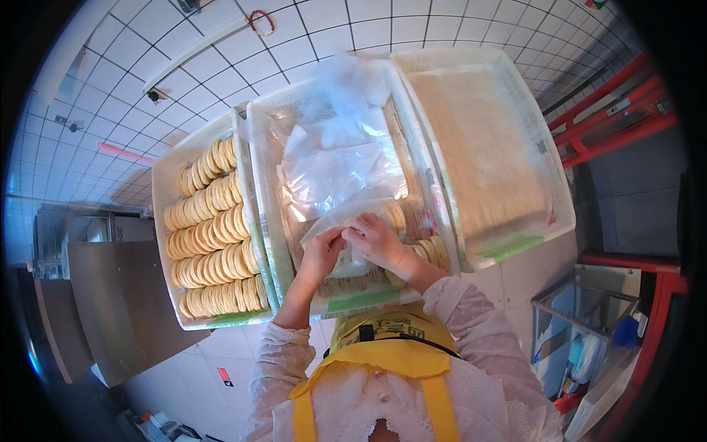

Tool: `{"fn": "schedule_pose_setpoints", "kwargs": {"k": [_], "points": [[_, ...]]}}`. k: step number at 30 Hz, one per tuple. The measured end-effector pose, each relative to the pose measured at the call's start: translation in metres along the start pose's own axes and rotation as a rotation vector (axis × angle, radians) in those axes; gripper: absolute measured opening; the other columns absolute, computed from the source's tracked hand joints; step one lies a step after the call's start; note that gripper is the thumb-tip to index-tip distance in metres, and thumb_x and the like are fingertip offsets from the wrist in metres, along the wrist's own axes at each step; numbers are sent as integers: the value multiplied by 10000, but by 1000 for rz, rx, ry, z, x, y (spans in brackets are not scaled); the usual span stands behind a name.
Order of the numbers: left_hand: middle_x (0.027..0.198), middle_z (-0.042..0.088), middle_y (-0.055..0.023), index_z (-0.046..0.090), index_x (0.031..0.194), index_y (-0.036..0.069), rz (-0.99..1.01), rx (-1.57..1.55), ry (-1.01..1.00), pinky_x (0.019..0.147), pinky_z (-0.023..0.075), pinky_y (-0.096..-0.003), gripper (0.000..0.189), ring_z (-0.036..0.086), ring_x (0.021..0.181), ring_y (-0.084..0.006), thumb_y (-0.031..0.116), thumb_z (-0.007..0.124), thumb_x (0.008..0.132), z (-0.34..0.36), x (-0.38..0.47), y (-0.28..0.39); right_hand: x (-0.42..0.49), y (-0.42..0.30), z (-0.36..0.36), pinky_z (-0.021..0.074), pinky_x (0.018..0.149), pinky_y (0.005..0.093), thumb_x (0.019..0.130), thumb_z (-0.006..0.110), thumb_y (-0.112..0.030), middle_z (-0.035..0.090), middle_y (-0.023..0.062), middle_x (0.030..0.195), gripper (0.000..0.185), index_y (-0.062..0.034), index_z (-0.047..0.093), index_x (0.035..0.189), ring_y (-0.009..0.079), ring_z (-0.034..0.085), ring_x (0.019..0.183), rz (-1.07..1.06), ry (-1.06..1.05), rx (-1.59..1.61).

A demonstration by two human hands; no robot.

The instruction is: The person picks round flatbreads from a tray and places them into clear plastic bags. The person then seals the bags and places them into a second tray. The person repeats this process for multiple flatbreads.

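Note:
Both of my hands meet over the middle white plastic crate (257,160). Between the fingertips of my left hand (323,251) and my right hand (375,240) is the edge of a clear plastic bag (331,218). More clear bags (337,166) lie in a pile beyond my hands, on top of the crate's contents. Round flat pale pastries (433,251) stand on edge by my right wrist, and a few more show just beyond my right hand. Parts of the bag under my hands are hidden by my fingers.
To the left, a white crate (165,237) holds several rows of round flat pastries (210,235). On the right, another crate (563,193) has packed contents under plastic film. A tiled wall (326,27) rises behind. A red metal frame (660,265) stands far right, a steel surface (121,309) left.

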State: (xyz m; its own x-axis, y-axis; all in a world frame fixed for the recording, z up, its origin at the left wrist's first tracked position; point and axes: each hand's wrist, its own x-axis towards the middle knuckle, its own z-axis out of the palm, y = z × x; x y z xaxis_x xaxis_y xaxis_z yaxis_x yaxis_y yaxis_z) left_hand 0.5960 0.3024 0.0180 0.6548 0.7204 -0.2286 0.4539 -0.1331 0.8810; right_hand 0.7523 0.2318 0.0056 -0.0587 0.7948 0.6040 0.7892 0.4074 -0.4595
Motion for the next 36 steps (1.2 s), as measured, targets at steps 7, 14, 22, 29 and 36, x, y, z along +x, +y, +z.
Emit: {"fn": "schedule_pose_setpoints", "kwargs": {"k": [7, 14, 22, 29, 36], "points": [[719, 650, -45, 669, 930, 1, -5, 162, 170, 631, 494, -242, 170, 600, 658, -83, 68, 655, 774, -9, -4, -22, -24, 4, -20, 467, 715, 367, 725, 657, -86, 543, 74, 899, 264, -86, 585, 979, 295, 543, 826, 288, -218, 213], [792, 633, -23, 632, 951, -30, 48, -234, 434, 682, 482, -235, 121, 581, 746, -83, 46, 593, 865, -45, 28, -29, -3, 7, 15, 459, 578, 340, 644, 609, -54, 490, 45, 787, 199, -124, 561, 824, 222, 565, 766, 93, -280, 73], [1105, 595, -144, 649, 1071, 104, 106, 369, 477, 881, 453, -403, 372, 549, 1070, -267, 141, 745, 713, -41, 84, -92, 30, -17, -172, 455, 618, 352, 757, 602, -93, 555, 82, 811, 125, -51, 637, 869, 245, 574, 734, 147, -86, 24], [900, 650, -88, 673, 879, 154, 80, 670, 428, 797, 453, -429, 136, 584, 913, -293, 176, 676, 745, -28, 125, -113, -12, 18, -327, 352, 690, 190, 784, 549, -114, 472, 5, 815, 92, -28, 546, 750, 84, 454, 755, 1018, 386, 316], [771, 627, 13, 625, 913, 21, 111, -473, 414, 584, 410, -193, 112, 518, 667, -32, 98, 543, 912, -75, 126, -21, -125, 89, -319, 430, 735, 319, 687, 484, 82, 521, 126, 895, 220, -27, 564, 861, 300, 547, 874, 854, -222, -502]]}}
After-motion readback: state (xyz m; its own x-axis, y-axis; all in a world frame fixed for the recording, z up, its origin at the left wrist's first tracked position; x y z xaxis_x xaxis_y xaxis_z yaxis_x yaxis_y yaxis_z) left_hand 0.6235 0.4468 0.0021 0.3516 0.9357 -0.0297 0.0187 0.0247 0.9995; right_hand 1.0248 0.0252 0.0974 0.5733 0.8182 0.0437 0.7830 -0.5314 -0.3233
